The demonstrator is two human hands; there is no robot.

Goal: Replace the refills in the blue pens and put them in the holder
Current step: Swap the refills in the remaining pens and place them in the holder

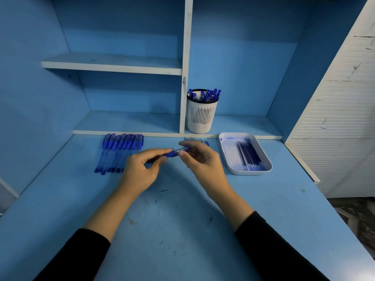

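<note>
Left hand (140,169): fingers curled, thumb and forefinger pinching one end of the pen (174,153).
Right hand (203,161): thumb and fingertips pinch the other end of the same pen, beside its blue grip.
Pen's place: crosswise between both hands, just above the desk (182,220), well short of the holder (200,116).
Handling: judged light, stiff and smooth; the clear barrel probably slips, so the blue grip section is the surer hold. A refill looks thin and would likely bend if pushed in askew.
Waiting pens (119,153): side by side on the desk, left of the hands.
Holder: on the back ledge, several pens already standing in it.
Refills (249,155): dark sticks lying in the white tray (249,173), right of the hands.
Hidden: fingers cover the pen's joint, so I cannot tell whether it is unscrewed or holds a refill.
Unclear: small pale pieces (196,140) behind the right hand are too blurred to name.
</note>
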